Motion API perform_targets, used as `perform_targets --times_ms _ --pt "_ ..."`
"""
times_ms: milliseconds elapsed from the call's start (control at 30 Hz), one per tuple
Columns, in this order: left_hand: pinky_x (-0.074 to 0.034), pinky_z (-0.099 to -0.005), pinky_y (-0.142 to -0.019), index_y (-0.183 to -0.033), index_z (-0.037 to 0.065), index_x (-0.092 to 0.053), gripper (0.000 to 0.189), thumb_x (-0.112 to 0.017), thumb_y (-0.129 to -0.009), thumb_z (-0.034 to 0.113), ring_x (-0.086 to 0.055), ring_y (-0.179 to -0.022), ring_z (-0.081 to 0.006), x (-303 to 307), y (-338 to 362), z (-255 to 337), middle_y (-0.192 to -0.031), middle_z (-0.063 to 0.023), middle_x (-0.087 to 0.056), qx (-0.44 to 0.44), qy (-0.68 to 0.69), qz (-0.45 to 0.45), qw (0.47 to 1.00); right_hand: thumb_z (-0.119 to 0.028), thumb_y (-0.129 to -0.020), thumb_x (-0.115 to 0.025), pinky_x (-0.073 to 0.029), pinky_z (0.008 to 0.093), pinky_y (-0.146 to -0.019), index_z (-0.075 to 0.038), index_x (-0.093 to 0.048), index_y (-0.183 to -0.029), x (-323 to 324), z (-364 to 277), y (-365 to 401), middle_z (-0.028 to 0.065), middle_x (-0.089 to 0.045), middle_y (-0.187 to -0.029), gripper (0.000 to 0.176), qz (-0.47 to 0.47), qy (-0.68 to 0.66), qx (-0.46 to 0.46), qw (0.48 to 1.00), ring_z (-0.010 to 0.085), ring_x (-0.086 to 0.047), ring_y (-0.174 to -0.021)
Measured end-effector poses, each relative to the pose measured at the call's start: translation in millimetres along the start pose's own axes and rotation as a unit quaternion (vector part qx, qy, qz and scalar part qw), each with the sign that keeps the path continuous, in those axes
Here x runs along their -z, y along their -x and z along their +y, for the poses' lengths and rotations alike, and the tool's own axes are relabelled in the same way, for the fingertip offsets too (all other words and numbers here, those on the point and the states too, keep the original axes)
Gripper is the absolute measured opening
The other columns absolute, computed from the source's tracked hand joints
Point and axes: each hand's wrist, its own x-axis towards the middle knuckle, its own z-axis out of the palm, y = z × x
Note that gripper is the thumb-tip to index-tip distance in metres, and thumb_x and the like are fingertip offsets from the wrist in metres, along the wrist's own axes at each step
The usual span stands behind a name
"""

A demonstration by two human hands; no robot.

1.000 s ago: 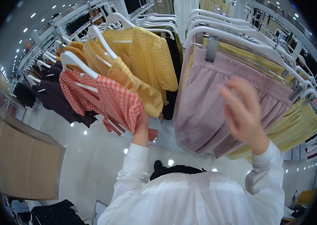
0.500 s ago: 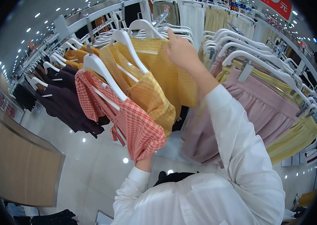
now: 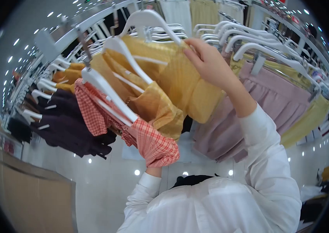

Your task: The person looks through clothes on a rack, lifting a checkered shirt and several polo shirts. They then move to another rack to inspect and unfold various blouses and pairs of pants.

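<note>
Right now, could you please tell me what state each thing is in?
Red checked top: hanging, sleeve hiding the left hand.
Rear yellow top: hanging, shoulder held by the right hand.
Front yellow top: hanging.
Pink bottoms: clipped to a hanger.
Dark tops: hanging.

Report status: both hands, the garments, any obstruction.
Right hand pinching shoulder of rear yellow top at end of white hanger. Left hand hidden by red checked top; wrist showing. Middle yellow top hanging between, partly covering the rear one.
</note>
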Motion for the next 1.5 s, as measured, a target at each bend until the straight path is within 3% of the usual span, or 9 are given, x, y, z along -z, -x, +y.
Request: perform_targets --times_ms 67,400,600,667,767,1067,1300,1400,1500 --pt "-0.038 -0.026 -0.088 -0.112 0.004 -0.048 0.03 -0.035 -0.085 0.002 -0.05 -0.101 -0.0182 5 -11 -16 -0.105 -0.0094 -0.054 -0.121 -0.244 0.027 0.962 -0.019 -0.086 -0.052 -0.038 0.0351 -0.052 -0.001 -0.053 -0.102 17 -3 30 0.0148 -0.054 -0.064 0.024 -0.005 -0.008 -0.011 1.0 0.0244 -0.052 -0.054" --pt "-0.042 -0.0254 -0.075 -0.11 -0.002 -0.05 0.027 -0.045 -0.092 0.018 -0.054 -0.084 -0.0147 6 -12 -93 -0.096 -0.0089 -0.058 -0.105 -0.24 0.033 0.965 -0.013 -0.082 -0.057 -0.039 0.0265 -0.058 -0.001 -0.056 -0.1 137 18 187 0.0097 -0.057 -0.072 0.022 -0.01 -0.021 -0.111 0.994 0.0134 -0.047 -0.062" --pt "-0.029 -0.0366 -0.099 -0.134 -0.001 -0.017 0.063 -0.054 -0.087 0.017 -0.038 -0.117 -0.0278 -62 67 -123 -0.132 -0.0196 -0.033 -0.082 -0.207 -0.001 0.975 -0.013 -0.082 -0.059 -0.041 0.0256 -0.063 -0.001 -0.057 -0.098 218 34 261 0.0079 -0.059 -0.077 0.021 -0.002 0.021 -0.158 0.987 0.0135 -0.048 -0.065" --pt "-0.025 -0.0416 -0.1 -0.135 -0.001 -0.012 0.074 -0.06 -0.082 0.019 -0.036 -0.119 -0.0312 -96 95 -116 -0.134 -0.0211 -0.03 -0.326 -0.378 0.031 0.866 -0.014 -0.082 -0.059 -0.04 0.0249 -0.06 -0.001 -0.058 -0.098 241 43 290 0.007 -0.058 -0.075 0.021 0.001 0.01 -0.146 0.989 0.0132 -0.047 -0.064" --pt "-0.02 -0.044 -0.102 -0.135 -0.002 -0.017 0.079 -0.065 -0.076 0.018 -0.033 -0.121 -0.0354 -140 124 -86 -0.134 -0.0215 -0.031 -0.464 -0.434 -0.064 0.77 -0.014 -0.082 -0.06 -0.038 0.024 -0.058 -0.001 -0.058 -0.098 269 50 322 0.0061 -0.056 -0.072 0.021 -0.046 -0.016 -0.174 0.983 0.0129 -0.045 -0.061" --pt "-0.04 -0.0302 -0.054 -0.076 0.0 -0.055 0.009 -0.062 -0.073 0.005 -0.053 -0.057 -0.0215 -175 147 -39 -0.065 -0.0112 -0.054 -0.305 -0.446 -0.19 0.82 -0.008 -0.078 -0.062 -0.041 0.0224 -0.065 0.001 -0.058 -0.099 302 59 352 0.0084 -0.058 -0.084 0.024 -0.184 -0.083 -0.194 0.96 0.0112 -0.053 -0.076" --pt "-0.043 -0.033 -0.054 -0.08 0.001 -0.057 0.015 -0.065 -0.071 0.01 -0.054 -0.058 -0.0278 -124 168 -8 -0.068 -0.0132 -0.055 -0.283 -0.477 -0.17 0.815 -0.012 -0.073 -0.062 -0.04 0.0327 -0.067 0.0 -0.056 -0.086 319 79 372 0.0111 -0.052 -0.076 0.019 -0.288 0.02 -0.11 0.951 0.0272 -0.05 -0.074" --pt "-0.041 -0.0266 -0.053 -0.078 -0.001 -0.056 0.012 -0.064 -0.07 0.004 -0.05 -0.056 -0.0161 -111 192 22 -0.063 -0.0096 -0.052 -0.317 -0.522 -0.175 0.772 -0.011 -0.07 -0.063 -0.041 0.0334 -0.069 0.0 -0.056 -0.093 308 55 359 0.0127 -0.054 -0.081 0.027 -0.374 0.078 -0.078 0.921 0.0281 -0.052 -0.079" --pt "-0.042 -0.0298 -0.052 -0.08 0.001 -0.058 0.015 -0.065 -0.069 0.008 -0.053 -0.055 -0.0239 -86 198 52 -0.065 -0.0115 -0.053 -0.297 -0.499 -0.109 0.807 -0.008 -0.069 -0.061 -0.041 0.036 -0.071 0.0 -0.054 -0.1 273 -7 331 0.014 -0.053 -0.078 0.033 -0.245 0.021 0.005 0.969 0.0311 -0.052 -0.08"
